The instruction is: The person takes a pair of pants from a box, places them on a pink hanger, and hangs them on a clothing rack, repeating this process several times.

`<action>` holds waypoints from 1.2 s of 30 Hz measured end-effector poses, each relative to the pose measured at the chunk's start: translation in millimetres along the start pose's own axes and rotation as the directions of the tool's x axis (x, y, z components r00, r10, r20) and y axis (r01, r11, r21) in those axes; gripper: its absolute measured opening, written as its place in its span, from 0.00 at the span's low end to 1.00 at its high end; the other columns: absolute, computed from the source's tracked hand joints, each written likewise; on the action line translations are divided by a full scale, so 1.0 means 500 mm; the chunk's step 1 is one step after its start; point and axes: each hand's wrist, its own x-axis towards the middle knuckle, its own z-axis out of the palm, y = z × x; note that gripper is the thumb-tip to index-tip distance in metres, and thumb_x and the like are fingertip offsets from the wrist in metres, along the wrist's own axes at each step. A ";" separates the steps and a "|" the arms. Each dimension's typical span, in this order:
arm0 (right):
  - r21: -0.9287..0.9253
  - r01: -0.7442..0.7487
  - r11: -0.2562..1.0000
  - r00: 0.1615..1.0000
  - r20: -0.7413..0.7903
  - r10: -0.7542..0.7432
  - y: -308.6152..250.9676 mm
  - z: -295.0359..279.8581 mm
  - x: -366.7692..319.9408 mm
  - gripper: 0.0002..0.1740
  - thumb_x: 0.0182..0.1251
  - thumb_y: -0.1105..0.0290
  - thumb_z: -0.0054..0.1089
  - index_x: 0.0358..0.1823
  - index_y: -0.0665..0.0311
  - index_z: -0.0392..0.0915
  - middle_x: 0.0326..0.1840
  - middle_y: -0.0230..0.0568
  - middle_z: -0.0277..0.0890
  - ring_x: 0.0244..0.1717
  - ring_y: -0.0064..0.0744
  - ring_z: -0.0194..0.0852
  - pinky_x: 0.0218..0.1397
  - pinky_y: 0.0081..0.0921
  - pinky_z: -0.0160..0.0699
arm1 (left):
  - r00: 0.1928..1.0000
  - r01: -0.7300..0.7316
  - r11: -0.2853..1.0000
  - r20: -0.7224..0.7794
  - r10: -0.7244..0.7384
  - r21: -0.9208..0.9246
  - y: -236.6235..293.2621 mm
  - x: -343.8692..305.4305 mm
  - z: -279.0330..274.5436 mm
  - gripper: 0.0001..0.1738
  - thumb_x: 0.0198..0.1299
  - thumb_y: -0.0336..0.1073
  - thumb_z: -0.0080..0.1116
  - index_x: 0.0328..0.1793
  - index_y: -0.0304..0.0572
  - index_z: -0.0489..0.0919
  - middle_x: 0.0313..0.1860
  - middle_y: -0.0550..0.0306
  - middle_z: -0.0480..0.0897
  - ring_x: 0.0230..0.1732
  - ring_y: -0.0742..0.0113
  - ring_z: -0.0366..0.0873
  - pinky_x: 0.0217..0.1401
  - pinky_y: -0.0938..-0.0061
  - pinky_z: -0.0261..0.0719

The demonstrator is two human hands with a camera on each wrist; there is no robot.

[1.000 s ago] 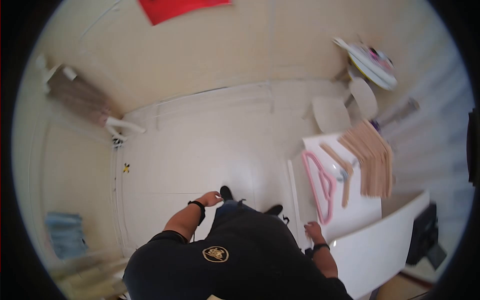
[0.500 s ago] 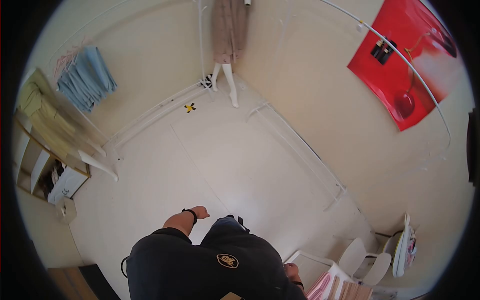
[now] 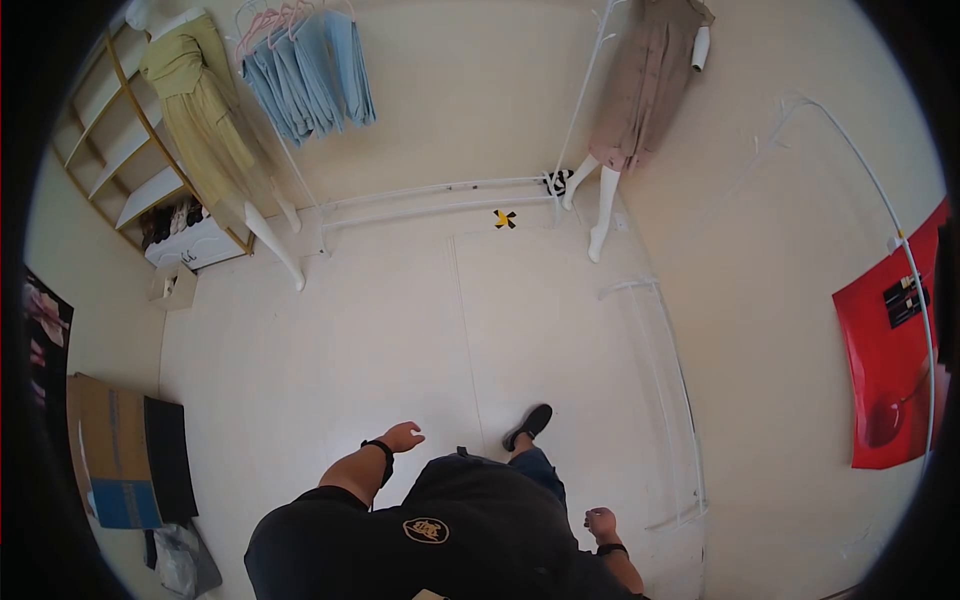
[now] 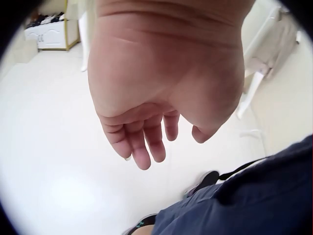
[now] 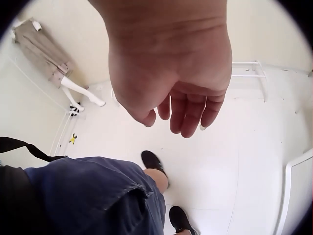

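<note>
My left hand (image 3: 402,437) hangs in front of the body over the pale floor, its fingers loosely curled with nothing in them; the left wrist view shows the bare palm. On the other side, my right hand (image 3: 599,522) hangs low beside the hip, also holding nothing, as its relaxed fingers in the right wrist view show. Ahead, light blue jeans (image 3: 290,90) hang from pink hangers (image 3: 275,22) on a white clothes rack (image 3: 290,170). A mannequin in a yellow-green dress (image 3: 205,95) stands left of them, and one in a brown dress (image 3: 645,85) stands right.
A white rail rack (image 3: 690,430) runs along the right wall, near a red poster (image 3: 880,350). At left are a shelf unit (image 3: 120,120), a small box (image 3: 173,287) and a large cardboard box (image 3: 110,430). Yellow-black tape (image 3: 505,219) marks the floor (image 3: 330,350).
The view has swung left, away from the table with wooden and pink hangers, toward the rack of jeans. A foot has stepped forward. Both hands stay empty.
</note>
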 end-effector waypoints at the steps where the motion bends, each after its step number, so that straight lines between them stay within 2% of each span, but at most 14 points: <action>1: -0.016 0.011 1.000 1.000 0.003 -0.011 -0.019 -0.006 0.032 0.13 0.56 0.72 0.60 0.40 0.74 0.75 0.29 0.47 0.79 0.27 0.34 0.80 0.31 0.28 0.81 | 0.999 0.042 0.999 -0.003 -0.042 -0.019 -0.045 -0.012 0.017 0.28 0.54 0.54 0.56 0.52 0.40 0.78 0.49 0.42 0.80 0.53 0.49 0.76 0.58 0.63 0.73; 2: -0.027 0.021 0.999 1.000 0.005 -0.021 -0.039 -0.013 0.064 0.13 0.56 0.73 0.59 0.40 0.74 0.75 0.29 0.47 0.79 0.27 0.34 0.80 0.31 0.29 0.81 | 0.997 0.081 0.996 -0.005 -0.081 -0.035 -0.079 -0.023 0.029 0.27 0.55 0.54 0.55 0.48 0.39 0.80 0.46 0.43 0.82 0.49 0.48 0.78 0.55 0.63 0.74; 4: -0.078 0.050 0.996 0.998 0.054 -0.045 -0.090 -0.024 0.128 0.12 0.56 0.72 0.59 0.38 0.74 0.75 0.29 0.47 0.79 0.27 0.34 0.79 0.30 0.29 0.81 | 0.922 0.280 0.957 0.255 -0.291 0.080 -0.105 -0.039 0.031 0.25 0.55 0.53 0.55 0.42 0.35 0.82 0.37 0.44 0.83 0.40 0.49 0.81 0.49 0.61 0.77; 6: -0.087 0.053 0.995 0.995 0.092 -0.045 -0.160 -0.033 0.186 0.12 0.56 0.71 0.59 0.37 0.73 0.76 0.28 0.46 0.79 0.26 0.34 0.79 0.30 0.29 0.81 | 0.839 0.400 0.908 0.350 -0.416 0.123 -0.111 -0.049 0.039 0.27 0.57 0.51 0.54 0.52 0.35 0.77 0.32 0.51 0.83 0.31 0.61 0.82 0.35 0.66 0.80; 9: -0.053 0.072 0.996 0.993 0.094 -0.066 -0.260 -0.038 0.268 0.12 0.56 0.71 0.58 0.37 0.73 0.76 0.27 0.45 0.79 0.25 0.34 0.79 0.30 0.29 0.80 | 0.872 0.384 0.923 0.330 -0.362 -0.001 -0.036 -0.045 -0.026 0.28 0.56 0.51 0.56 0.54 0.33 0.75 0.35 0.51 0.84 0.32 0.62 0.82 0.35 0.68 0.80; 10: -0.080 0.109 0.991 0.990 0.103 -0.100 -0.293 -0.041 0.298 0.10 0.57 0.71 0.57 0.37 0.70 0.75 0.28 0.42 0.78 0.26 0.32 0.78 0.27 0.27 0.78 | 0.907 0.412 0.898 0.159 -0.389 -0.153 -0.005 -0.037 -0.045 0.27 0.56 0.51 0.57 0.52 0.35 0.77 0.33 0.48 0.83 0.34 0.61 0.83 0.40 0.66 0.79; 13: -0.062 0.134 0.989 0.984 0.123 -0.126 -0.415 -0.046 0.393 0.10 0.56 0.71 0.57 0.37 0.71 0.75 0.27 0.42 0.77 0.26 0.32 0.78 0.28 0.28 0.79 | 0.966 0.242 0.942 -0.032 -0.256 -0.233 0.082 0.076 -0.162 0.28 0.57 0.48 0.58 0.57 0.35 0.73 0.35 0.47 0.83 0.33 0.61 0.82 0.40 0.67 0.79; 16: -0.158 0.289 0.944 0.948 0.187 -0.259 -0.542 -0.045 0.487 0.10 0.56 0.70 0.57 0.36 0.70 0.75 0.27 0.41 0.78 0.26 0.31 0.78 0.29 0.28 0.79 | 0.925 0.116 0.784 -0.222 -0.309 -0.610 0.209 0.136 -0.281 0.24 0.60 0.41 0.55 0.58 0.34 0.72 0.39 0.48 0.82 0.35 0.62 0.81 0.39 0.70 0.79; 20: -0.145 0.376 0.915 0.915 0.211 -0.343 -0.756 -0.044 0.550 0.12 0.56 0.69 0.57 0.39 0.70 0.75 0.29 0.41 0.78 0.27 0.30 0.78 0.29 0.26 0.78 | 0.876 0.075 0.682 -0.279 -0.394 -0.727 0.221 0.165 -0.317 0.21 0.61 0.41 0.55 0.58 0.40 0.72 0.41 0.52 0.81 0.35 0.65 0.80 0.36 0.71 0.76; 22: -0.115 0.399 0.910 0.905 0.209 -0.370 -0.835 -0.037 0.566 0.14 0.56 0.68 0.57 0.39 0.71 0.75 0.29 0.43 0.79 0.27 0.31 0.79 0.31 0.27 0.79 | 0.887 0.208 0.807 -0.242 -0.394 -0.553 0.163 0.174 -0.272 0.20 0.60 0.43 0.56 0.54 0.38 0.74 0.38 0.52 0.82 0.35 0.65 0.81 0.34 0.72 0.78; 24: -0.091 0.425 0.901 0.891 0.218 -0.398 -0.899 -0.014 0.593 0.15 0.55 0.67 0.58 0.40 0.72 0.76 0.29 0.44 0.80 0.27 0.32 0.80 0.32 0.29 0.80 | 0.896 0.306 0.780 -0.113 -0.430 -0.547 0.129 0.159 -0.217 0.21 0.59 0.44 0.57 0.52 0.36 0.76 0.37 0.52 0.82 0.34 0.65 0.81 0.34 0.70 0.80; 30: -0.308 0.271 0.912 0.901 0.415 -0.128 -0.981 0.052 0.657 0.12 0.58 0.65 0.58 0.39 0.66 0.75 0.30 0.39 0.77 0.28 0.31 0.78 0.29 0.29 0.75 | 0.807 0.588 0.649 0.303 -0.506 -0.482 0.131 0.148 -0.136 0.25 0.61 0.53 0.50 0.53 0.40 0.78 0.41 0.53 0.83 0.38 0.60 0.82 0.37 0.63 0.80; 32: -0.368 0.277 0.887 0.897 0.431 -0.101 -1.029 0.089 0.682 0.13 0.59 0.64 0.58 0.39 0.66 0.76 0.30 0.39 0.78 0.29 0.32 0.78 0.30 0.29 0.76 | 0.816 0.576 0.717 0.333 -0.474 -0.392 0.141 0.175 -0.184 0.25 0.61 0.52 0.49 0.53 0.40 0.78 0.44 0.53 0.83 0.42 0.60 0.82 0.36 0.62 0.80; 36: -0.436 0.322 0.840 0.887 0.450 -0.106 -1.236 0.197 0.681 0.14 0.58 0.64 0.59 0.41 0.67 0.77 0.31 0.40 0.78 0.28 0.32 0.78 0.30 0.29 0.76 | 0.823 0.567 0.677 0.282 -0.494 -0.469 0.084 0.302 -0.328 0.27 0.59 0.55 0.51 0.53 0.41 0.78 0.46 0.53 0.83 0.45 0.58 0.81 0.45 0.61 0.79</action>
